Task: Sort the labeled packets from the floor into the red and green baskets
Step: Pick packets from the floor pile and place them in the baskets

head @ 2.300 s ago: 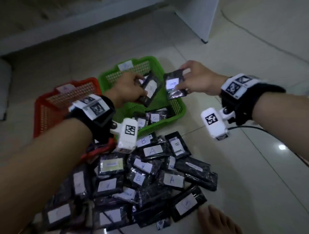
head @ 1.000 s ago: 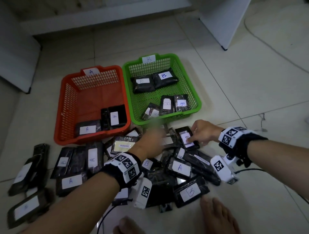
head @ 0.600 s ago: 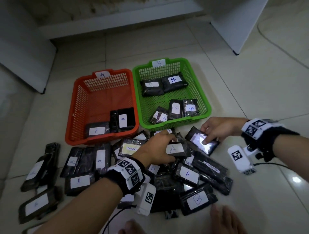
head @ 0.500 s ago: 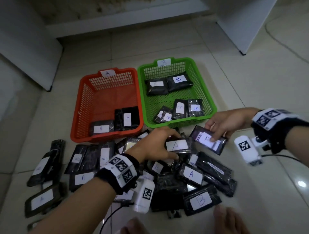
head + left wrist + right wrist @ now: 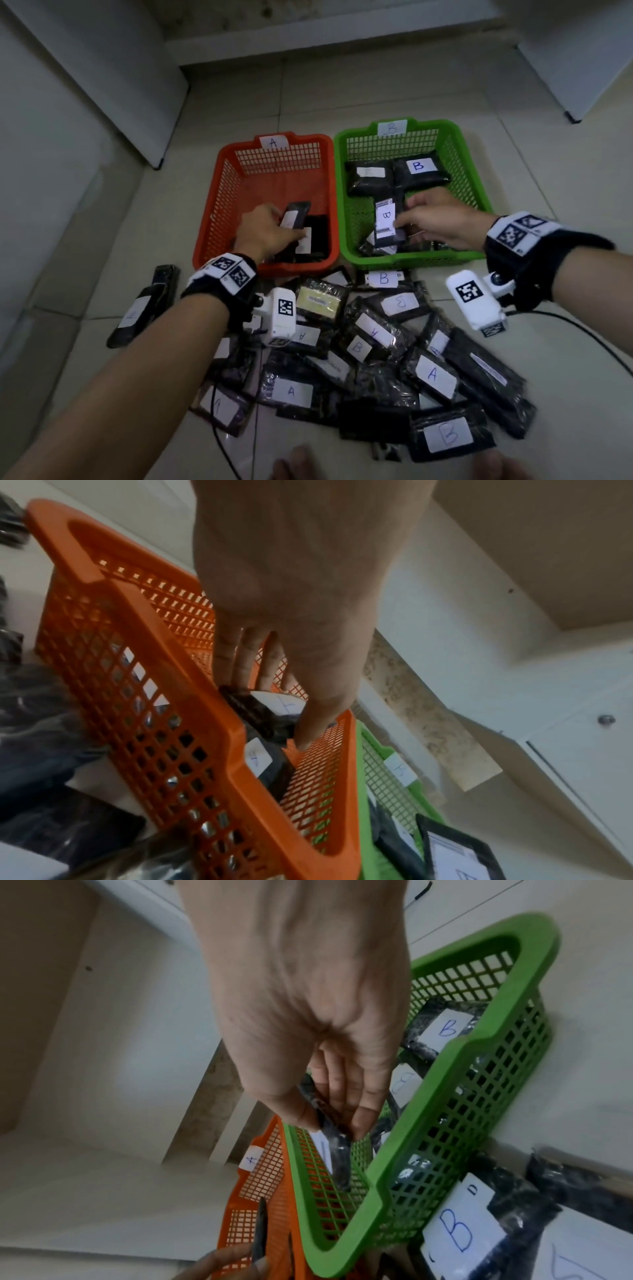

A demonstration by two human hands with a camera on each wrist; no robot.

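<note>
In the middle of the head view two baskets stand side by side on the tiled floor, touching: the red basket (image 5: 209, 219) on the left, tagged A on its far rim, and the green basket (image 5: 479, 192) on the right, tagged B. The left hand (image 5: 267, 231) reaches into the red basket and pinches a black packet (image 5: 294, 216) between thumb and fingers, holding it tilted above two packets already lying near the basket's near wall. The right hand (image 5: 435, 219) is inside the green basket, its thumb and fingers closed on the edge of a packet marked B (image 5: 386, 222), which stands lengthwise over the smaller packets at the near end; two larger packets (image 5: 397, 173) lie across the far end, one showing a B. The lower half of the frame is filled with a loose pile of black packets (image 5: 376, 359) with white A and B labels, just in front of both baskets. One packet (image 5: 144, 308) lies apart at the left.
</note>
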